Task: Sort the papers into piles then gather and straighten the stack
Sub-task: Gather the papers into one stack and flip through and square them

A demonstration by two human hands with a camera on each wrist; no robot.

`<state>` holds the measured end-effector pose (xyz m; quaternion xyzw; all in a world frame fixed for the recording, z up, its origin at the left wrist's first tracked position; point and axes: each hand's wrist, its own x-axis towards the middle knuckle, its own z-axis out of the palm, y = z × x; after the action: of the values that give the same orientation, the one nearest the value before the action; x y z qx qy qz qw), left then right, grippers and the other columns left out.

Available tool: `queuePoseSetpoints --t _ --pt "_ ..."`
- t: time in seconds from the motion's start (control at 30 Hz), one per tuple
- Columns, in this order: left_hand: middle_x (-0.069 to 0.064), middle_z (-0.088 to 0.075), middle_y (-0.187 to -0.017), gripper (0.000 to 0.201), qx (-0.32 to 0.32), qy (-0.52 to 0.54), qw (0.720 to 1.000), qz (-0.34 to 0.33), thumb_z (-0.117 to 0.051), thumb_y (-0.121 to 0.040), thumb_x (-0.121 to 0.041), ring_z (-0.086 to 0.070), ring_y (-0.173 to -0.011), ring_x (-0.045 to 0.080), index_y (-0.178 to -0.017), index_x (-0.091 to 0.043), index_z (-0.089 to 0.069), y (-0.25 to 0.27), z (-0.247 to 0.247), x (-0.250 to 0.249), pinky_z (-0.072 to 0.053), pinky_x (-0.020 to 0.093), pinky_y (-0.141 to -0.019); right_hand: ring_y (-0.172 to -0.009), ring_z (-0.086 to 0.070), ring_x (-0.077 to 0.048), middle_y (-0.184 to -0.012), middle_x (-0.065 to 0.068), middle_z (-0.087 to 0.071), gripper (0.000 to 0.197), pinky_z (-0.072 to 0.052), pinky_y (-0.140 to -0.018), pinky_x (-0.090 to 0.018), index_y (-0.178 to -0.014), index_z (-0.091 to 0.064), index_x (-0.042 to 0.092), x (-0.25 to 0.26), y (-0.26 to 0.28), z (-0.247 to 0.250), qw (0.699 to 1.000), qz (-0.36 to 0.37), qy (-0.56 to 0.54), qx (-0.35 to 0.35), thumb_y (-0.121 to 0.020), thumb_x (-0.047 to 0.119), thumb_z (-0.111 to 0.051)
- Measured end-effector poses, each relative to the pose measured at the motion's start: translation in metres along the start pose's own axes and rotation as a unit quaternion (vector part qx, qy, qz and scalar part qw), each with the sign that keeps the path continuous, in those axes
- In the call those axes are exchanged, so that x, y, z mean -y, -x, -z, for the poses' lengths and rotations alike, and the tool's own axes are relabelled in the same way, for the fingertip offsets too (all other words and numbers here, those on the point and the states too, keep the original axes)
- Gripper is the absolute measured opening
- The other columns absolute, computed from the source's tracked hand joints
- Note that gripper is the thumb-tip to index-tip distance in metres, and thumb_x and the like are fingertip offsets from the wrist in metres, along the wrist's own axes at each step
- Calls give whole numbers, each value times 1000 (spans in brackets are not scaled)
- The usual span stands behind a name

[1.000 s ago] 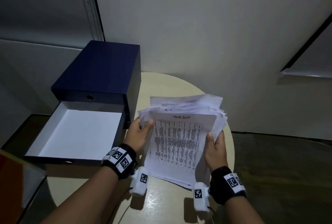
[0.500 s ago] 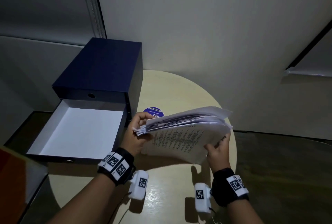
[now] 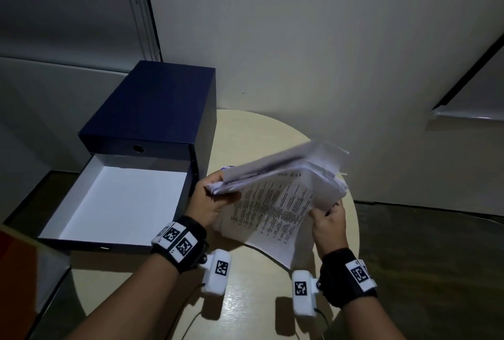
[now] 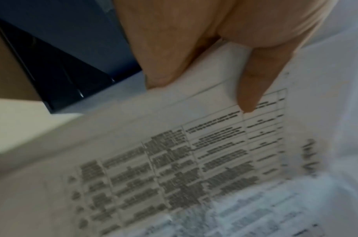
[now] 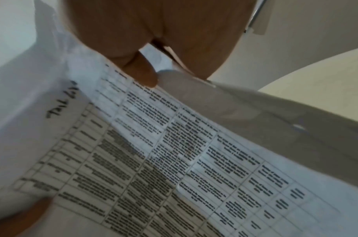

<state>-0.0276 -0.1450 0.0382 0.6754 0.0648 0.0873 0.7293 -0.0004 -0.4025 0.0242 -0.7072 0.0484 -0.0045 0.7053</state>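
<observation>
A loose stack of white papers point(image 3: 283, 184) is lifted off the round table point(image 3: 261, 132), tilted with its printed table sheet point(image 3: 272, 211) facing me. My left hand point(image 3: 210, 200) grips the stack's left edge, thumb on top. My right hand point(image 3: 327, 219) pinches the right lower edge. The left wrist view shows my fingers point(image 4: 253, 83) lying on the printed sheet point(image 4: 194, 160). Seen from the right wrist, my thumb point(image 5: 141, 70) presses the same sheet point(image 5: 174, 144), headed with handwriting. The stack's edges are uneven.
A dark blue drawer box point(image 3: 152, 110) stands at the table's left, its white-lined drawer point(image 3: 114, 203) pulled out toward me. A small blue round sticker point(image 3: 227, 167) peeks out behind the papers. A wall stands close behind the table.
The stack went from lying flat on the table to being lifted and tilted up, its right side now raised. Both hands kept their hold on its edges.
</observation>
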Motion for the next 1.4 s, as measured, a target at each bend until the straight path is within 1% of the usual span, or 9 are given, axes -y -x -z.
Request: queuePoseSetpoints --t 0.27,0.37,0.5,0.67,0.93,1.1,1.2,1.33,1.4 --pt "10 -72 -107 48 12 68 996 -58 -82 -70 -6 -67 -100 16 -115 0 -65 11 3 -1 -54 25 -80 -103 -63 -5 -114 -4 -62 55 -55 -87 -29 -121 -49 24 11 11 1 992 108 36 51 -85 -18 -57" --pt "2 -75 -104 59 5 62 997 -40 -85 -67 -25 -68 -99 12 -116 1 -66 11 3 2 -53 21 -78 -109 -64 -9 -112 6 -69 43 -55 -87 -22 -123 -55 20 3 12 -1 990 105 37 85 -90 -6 -62" --pt "2 -73 -99 38 -6 14 999 -48 -75 -75 3 -67 -95 9 -111 -6 -67 4 5 5 -52 21 -78 -107 -66 -4 -109 15 -72 34 -54 -87 -17 -118 -63 24 0 8 -3 992 98 29 75 -91 4 -65" --pt "5 -70 -114 47 11 -49 996 -67 -78 -74 6 -65 -105 7 -118 -2 -63 -5 9 5 -48 18 -88 -100 -65 3 -102 25 -72 34 -48 -79 -7 -119 -62 31 -4 -3 4 982 91 130 107 -88 21 -72" --pt "-2 -77 -100 33 -25 -7 999 -45 -78 -76 2 -71 -96 10 -104 -14 -72 -8 -4 -6 -55 22 -79 -105 -69 -16 -107 -2 -74 26 -57 -90 -36 -113 -68 20 -14 -12 1 997 42 62 14 -87 17 -75" --pt "1 -76 -100 52 16 64 998 -20 -84 -61 -6 -72 -96 17 -109 -15 -66 13 4 3 -59 31 -80 -106 -68 -25 -111 -10 -72 44 -57 -90 -46 -123 -59 18 -25 5 10 999 9 -12 28 -84 5 -75" --pt "-4 -74 -102 64 29 70 997 24 -82 -55 -10 -69 -99 13 -115 -18 -61 18 12 13 -57 40 -87 -111 -66 -25 -120 -14 -67 63 -57 -90 -44 -137 -46 11 -28 7 13 996 15 -56 70 -80 -4 -68" --pt "-17 -74 -99 50 18 -7 1000 0 -78 -58 -2 -67 -96 -1 -97 -33 -74 20 11 11 -54 22 -88 -103 -65 -32 -103 -18 -67 54 -57 -82 -33 -112 -57 8 -31 5 11 999 8 -26 40 -61 14 -71" --pt "-16 -75 -99 49 19 -11 1000 11 -82 -63 1 -68 -95 0 -96 -34 -75 19 10 12 -55 23 -88 -101 -66 -30 -97 -10 -69 38 -57 -78 -25 -103 -61 15 -33 8 6 999 -15 -17 38 -66 7 -70"
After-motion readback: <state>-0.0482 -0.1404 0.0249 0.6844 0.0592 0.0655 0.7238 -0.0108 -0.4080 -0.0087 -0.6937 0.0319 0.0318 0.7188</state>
